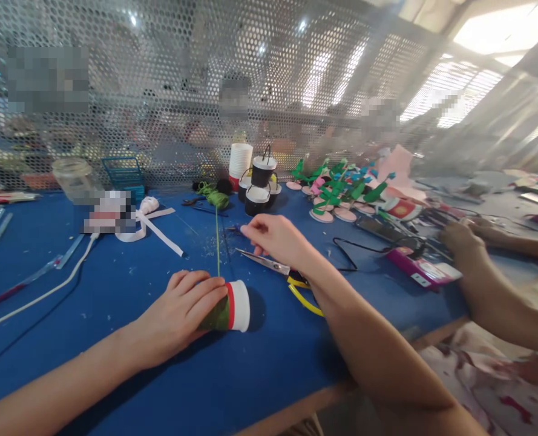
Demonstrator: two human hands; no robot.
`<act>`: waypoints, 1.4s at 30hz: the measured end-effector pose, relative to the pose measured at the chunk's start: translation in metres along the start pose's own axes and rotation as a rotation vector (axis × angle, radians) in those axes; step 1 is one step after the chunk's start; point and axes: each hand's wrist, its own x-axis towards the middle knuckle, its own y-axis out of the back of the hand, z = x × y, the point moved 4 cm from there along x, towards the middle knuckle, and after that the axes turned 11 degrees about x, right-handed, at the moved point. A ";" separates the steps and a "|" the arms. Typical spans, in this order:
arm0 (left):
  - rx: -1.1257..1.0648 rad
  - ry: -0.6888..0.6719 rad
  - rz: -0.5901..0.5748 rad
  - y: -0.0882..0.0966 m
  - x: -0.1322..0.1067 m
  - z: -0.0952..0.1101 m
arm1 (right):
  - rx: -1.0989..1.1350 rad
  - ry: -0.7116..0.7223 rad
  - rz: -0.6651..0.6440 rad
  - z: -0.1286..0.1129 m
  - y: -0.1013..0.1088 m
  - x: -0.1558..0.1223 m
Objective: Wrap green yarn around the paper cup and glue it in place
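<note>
My left hand (pixel 184 303) is wrapped over a paper cup (pixel 239 306) lying on its side, its white rim toward the right. Green yarn covers the part of the cup near my fingers, with a red band beside the rim. A taut green strand runs from the cup up to a loose green yarn ball (pixel 216 197). My right hand (pixel 269 235) is closed in a pinch just right of that strand, on a small dark-blue pointed tool (pixel 236 230) whose kind I cannot make out. Yellow-handled scissors (pixel 269 263) lie below my right wrist, partly hidden by the forearm.
Behind stand stacked paper cups (pixel 240 162), small black buckets (pixel 257 198) and green felt plants (pixel 332 194). White ribbon (pixel 160 233) and a glass jar (pixel 73 178) are at left. A purple glue gun or power strip (pixel 420 266) lies near another person's hand (pixel 462 239) at right.
</note>
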 end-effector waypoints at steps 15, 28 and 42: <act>-0.048 -0.036 -0.094 0.003 0.001 -0.003 | -0.223 -0.330 -0.003 0.072 0.014 0.032; 0.070 -0.043 -0.043 -0.004 -0.006 -0.017 | 0.451 -0.191 -0.116 0.016 0.015 -0.021; 0.079 -0.012 0.010 -0.008 -0.010 -0.026 | 0.123 -0.294 -0.248 0.004 0.010 -0.052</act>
